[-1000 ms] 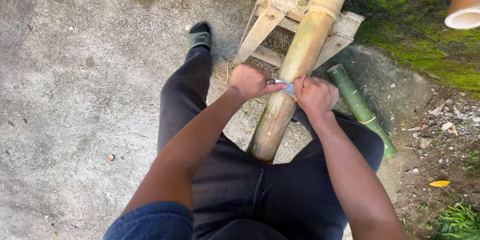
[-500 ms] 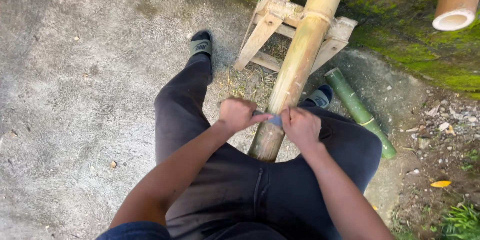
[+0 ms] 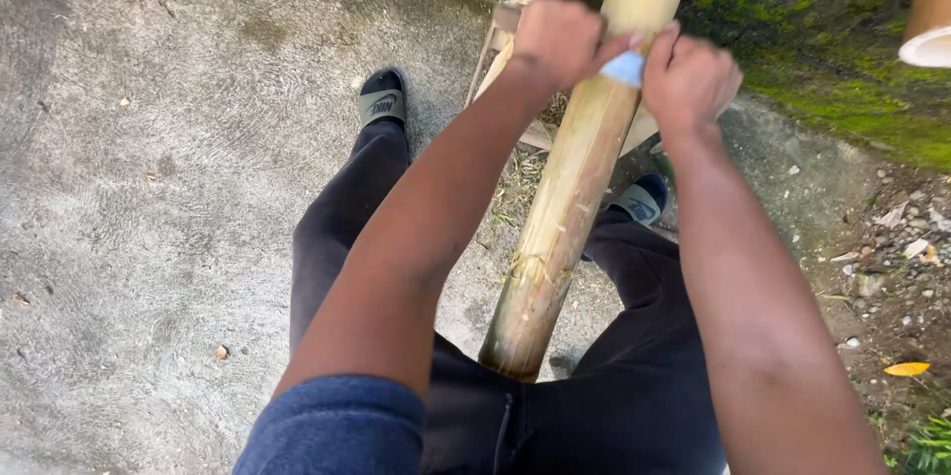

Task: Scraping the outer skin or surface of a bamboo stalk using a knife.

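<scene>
A thick yellow bamboo pole (image 3: 580,173) slants from between my legs up onto a small wooden stand (image 3: 507,24). My left hand (image 3: 557,39) and my right hand (image 3: 688,79) are closed on either end of a small pale blue-white piece (image 3: 626,68), a pad or scraper, pressed across the pole's upper part. Both forearms stretch forward over the pole. The lower cut end of the pole rests near my lap. My feet in dark slides (image 3: 382,99) stand on either side of the pole.
Grey concrete ground (image 3: 178,168) lies to the left. A mossy bank (image 3: 832,29) rises at the back right. The cut end of another bamboo tube (image 3: 929,14) shows at the upper right. Gravel and a yellow leaf (image 3: 907,369) lie at the right.
Both hands have slid up the pole, away from my body, with the pale piece still between them. The view has moved closer to the pole.
</scene>
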